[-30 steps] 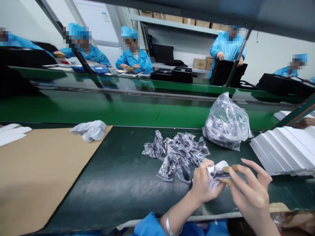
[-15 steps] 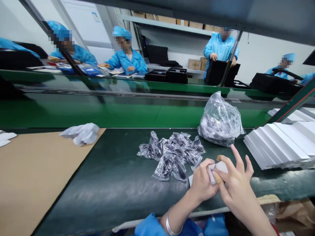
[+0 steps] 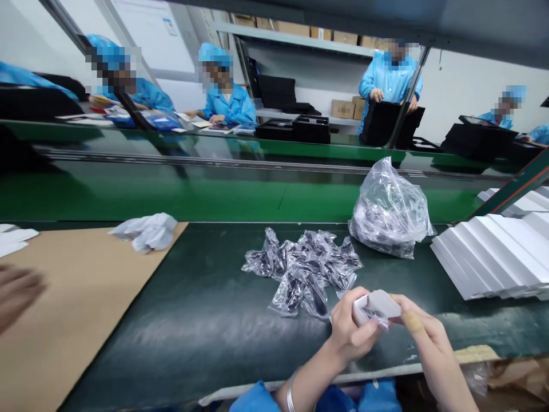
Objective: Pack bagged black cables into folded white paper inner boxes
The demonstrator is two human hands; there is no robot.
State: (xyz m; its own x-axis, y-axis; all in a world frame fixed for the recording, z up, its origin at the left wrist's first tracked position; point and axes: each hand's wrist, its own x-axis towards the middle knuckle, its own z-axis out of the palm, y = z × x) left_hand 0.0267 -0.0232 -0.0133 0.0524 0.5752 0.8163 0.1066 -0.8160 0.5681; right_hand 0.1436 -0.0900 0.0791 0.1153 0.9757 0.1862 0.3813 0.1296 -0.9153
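My left hand (image 3: pixel 346 327) is wrapped around a small white box (image 3: pixel 383 301), with its end facing up and its flap raised. A piece of clear plastic shows in the box's opening, under the left thumb. At the right edge of the flap, my right hand (image 3: pixel 426 327) has its thumb and fingers closed on the card. Just beyond my hands lies a pile of small clear bags (image 3: pixel 302 269) with dark items inside, too wrapped to name.
A large clear bag (image 3: pixel 390 212) of dark items stands behind my hands. Stacked white boxes (image 3: pixel 493 257) lie at right. Brown cardboard (image 3: pixel 107 297) covers the left, with white gloves (image 3: pixel 150 232) on it; another person's blurred hand (image 3: pixel 19 292) reaches over it. Co-workers sit and stand across the line.
My right hand's spread fingers have drawn together on the flap and moved lower. The box's opening now shows more. Another person's hand has entered at the left edge.
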